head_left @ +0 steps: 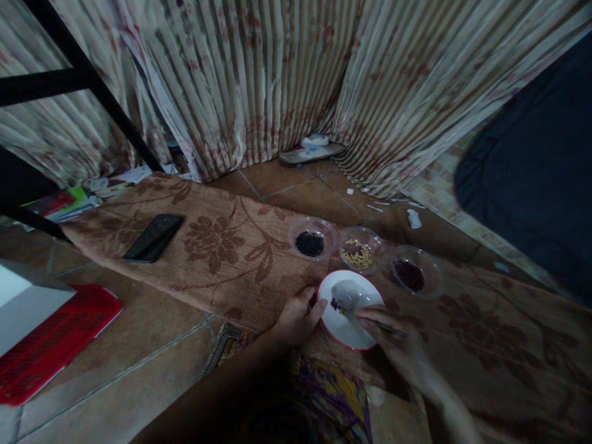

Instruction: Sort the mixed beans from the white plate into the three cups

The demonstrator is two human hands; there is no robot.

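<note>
A white plate with a red rim lies on a brown flowered mat on the floor. My left hand grips the plate's left edge, fingers curled on the rim. My right hand is closed on thin tweezers whose tips reach a small dark cluster of beans at the plate's left side. Beyond the plate stand three clear bowls: one with black beans, one with pale beans, one with dark red beans.
A black phone lies on the mat to the left. A red perforated tray sits on the tiled floor at the far left. Striped curtains hang behind, with a sandal below them. A dark cloth mass fills the right.
</note>
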